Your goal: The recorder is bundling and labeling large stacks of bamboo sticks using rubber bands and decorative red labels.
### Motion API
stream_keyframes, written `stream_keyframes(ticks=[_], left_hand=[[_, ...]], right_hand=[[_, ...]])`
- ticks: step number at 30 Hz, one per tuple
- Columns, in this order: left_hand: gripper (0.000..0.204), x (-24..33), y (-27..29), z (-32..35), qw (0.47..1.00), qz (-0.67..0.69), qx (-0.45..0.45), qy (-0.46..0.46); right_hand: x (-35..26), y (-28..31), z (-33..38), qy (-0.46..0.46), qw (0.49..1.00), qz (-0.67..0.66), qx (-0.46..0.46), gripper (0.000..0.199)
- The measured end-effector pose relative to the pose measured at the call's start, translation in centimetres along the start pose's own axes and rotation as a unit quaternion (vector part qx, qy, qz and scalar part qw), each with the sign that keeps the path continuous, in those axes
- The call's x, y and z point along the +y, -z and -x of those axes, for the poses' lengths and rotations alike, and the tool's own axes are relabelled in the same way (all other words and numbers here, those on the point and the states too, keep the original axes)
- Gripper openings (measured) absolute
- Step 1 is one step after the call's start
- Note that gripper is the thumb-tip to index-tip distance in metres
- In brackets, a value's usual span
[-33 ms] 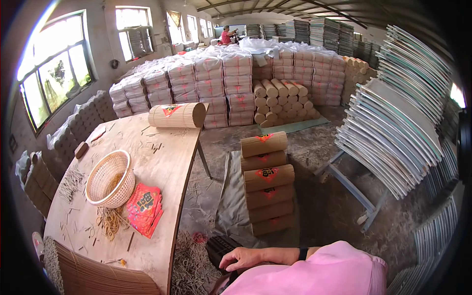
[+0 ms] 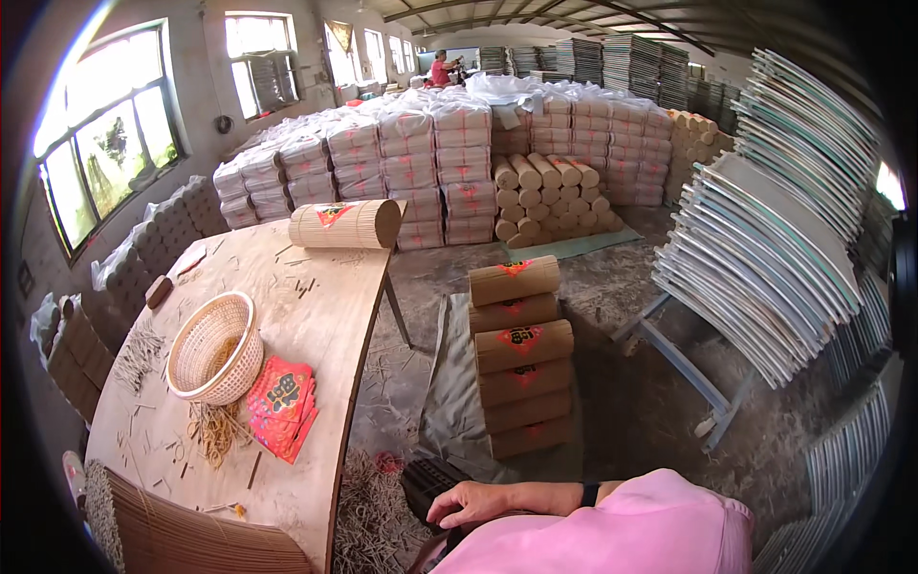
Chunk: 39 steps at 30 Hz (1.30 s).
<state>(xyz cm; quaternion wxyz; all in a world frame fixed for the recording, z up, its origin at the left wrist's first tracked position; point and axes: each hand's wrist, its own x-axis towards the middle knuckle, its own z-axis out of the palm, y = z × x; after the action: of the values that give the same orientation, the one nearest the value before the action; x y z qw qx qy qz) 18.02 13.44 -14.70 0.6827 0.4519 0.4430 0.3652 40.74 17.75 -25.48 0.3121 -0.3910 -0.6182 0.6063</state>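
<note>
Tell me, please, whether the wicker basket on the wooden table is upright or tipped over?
Tipped. The wicker basket lies tilted on the wooden table, its open mouth facing up and sideways, beside the red paper labels.

No change betw. frames: hand (image 2: pixel 483 501) on black crate (image 2: pixel 432 481), bench (image 2: pixel 325 316) items, rolls (image 2: pixel 521 356) all same.

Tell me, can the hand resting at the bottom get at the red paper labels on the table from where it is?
Probably yes. The hand rests on a dark object by the table's near edge, and the red paper labels lie uncovered close to that edge, beside the wicker basket. Nothing stands between.
</note>
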Motion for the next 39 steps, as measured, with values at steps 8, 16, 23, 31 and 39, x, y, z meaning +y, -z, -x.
stream_keyframes(ticks=[8,16,23,31,39], left_hand=[[0.032,0.1,0.1,0.4,1.000,-0.003,-0.001,0.013],[0.031,0.1,-0.1,0.3,1.000,-0.008,-0.007,0.021],[0.030,0.8,0.3,2.1,1.000,-0.025,0.002,0.010],[0.033,3.6,4.7,10.6,0.968,-0.129,0.202,-0.074],[0.055,6.6,21.2,17.9,0.782,-0.201,0.422,-0.411]], right_hand=[[-0.1,0.2,-0.3,-0.007,1.000,-0.007,-0.023,0.032],[-0.3,1.3,-0.3,0.006,1.000,-0.006,-0.022,0.031],[-0.9,1.1,0.6,0.015,1.000,0.000,0.014,0.034],[-5.2,0.3,-4.5,0.212,0.965,0.085,0.125,0.034],[-16.4,-8.8,-13.9,0.302,0.947,-0.090,0.065,0.062]])
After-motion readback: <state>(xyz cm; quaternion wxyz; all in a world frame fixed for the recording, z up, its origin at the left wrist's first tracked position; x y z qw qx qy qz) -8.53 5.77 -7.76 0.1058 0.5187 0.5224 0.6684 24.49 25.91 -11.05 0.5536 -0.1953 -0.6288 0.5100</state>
